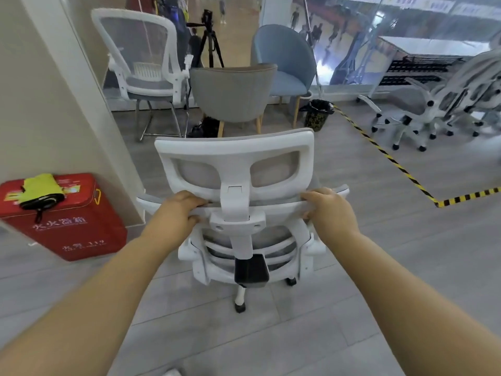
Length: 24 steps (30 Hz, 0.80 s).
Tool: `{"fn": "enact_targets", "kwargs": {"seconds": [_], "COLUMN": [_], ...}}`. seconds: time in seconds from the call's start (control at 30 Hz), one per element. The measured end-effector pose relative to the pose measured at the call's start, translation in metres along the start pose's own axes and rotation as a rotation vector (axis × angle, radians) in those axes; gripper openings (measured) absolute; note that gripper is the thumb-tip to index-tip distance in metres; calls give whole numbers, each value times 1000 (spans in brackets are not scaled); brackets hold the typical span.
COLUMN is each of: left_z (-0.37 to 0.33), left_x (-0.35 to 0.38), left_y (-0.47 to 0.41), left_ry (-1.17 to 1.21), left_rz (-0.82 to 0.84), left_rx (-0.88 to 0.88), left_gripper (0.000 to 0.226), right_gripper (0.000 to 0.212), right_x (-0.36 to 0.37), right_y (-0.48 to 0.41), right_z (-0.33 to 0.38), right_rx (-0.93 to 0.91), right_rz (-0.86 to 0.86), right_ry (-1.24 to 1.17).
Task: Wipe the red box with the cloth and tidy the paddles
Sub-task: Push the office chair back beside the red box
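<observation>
A red box (70,229) with white lettering stands on the floor at the left, against a beige pillar. On its lid lies a yellow and black paddle case (43,191) with a black strap hanging down the front. No cloth is in view. My left hand (179,210) and my right hand (329,210) both grip the top edge of the backrest of a white office chair (235,153), which stands right in front of me with its back to me. The box is well to the left of my left hand.
Behind the white chair stand a grey armchair (233,93), a blue armchair (287,63), a white mesh chair (143,55) and a black tripod (208,39). A dark waste bin (318,114) sits by yellow-black floor tape (401,169). More white chairs (439,104) crowd the right.
</observation>
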<state>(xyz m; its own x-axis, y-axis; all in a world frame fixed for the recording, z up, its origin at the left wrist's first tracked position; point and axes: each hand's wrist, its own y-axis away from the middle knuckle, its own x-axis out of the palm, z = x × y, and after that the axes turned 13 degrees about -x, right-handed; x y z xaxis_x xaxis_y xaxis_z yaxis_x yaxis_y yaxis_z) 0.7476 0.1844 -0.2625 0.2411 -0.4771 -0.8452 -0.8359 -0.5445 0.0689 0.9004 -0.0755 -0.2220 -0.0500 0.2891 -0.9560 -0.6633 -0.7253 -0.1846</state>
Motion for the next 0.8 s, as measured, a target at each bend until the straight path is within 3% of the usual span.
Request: {"fn": "enact_targets", "kwargs": {"seconds": [0.43,0.8], "left_z": [76,138], "left_x": [-68,-113], "left_y": [-129,-252], "left_ry": [-80,-190], "left_rz": [-8,-97], "left_rx": [-67,-100], "left_gripper": [40,38], "right_gripper": [36,39], "right_x": [38,75], "right_y": [-166,-318], "right_z": [54,94], "right_rx": [55,24], "right_rz": [-7,46], "right_ry": [-189,-156]}}
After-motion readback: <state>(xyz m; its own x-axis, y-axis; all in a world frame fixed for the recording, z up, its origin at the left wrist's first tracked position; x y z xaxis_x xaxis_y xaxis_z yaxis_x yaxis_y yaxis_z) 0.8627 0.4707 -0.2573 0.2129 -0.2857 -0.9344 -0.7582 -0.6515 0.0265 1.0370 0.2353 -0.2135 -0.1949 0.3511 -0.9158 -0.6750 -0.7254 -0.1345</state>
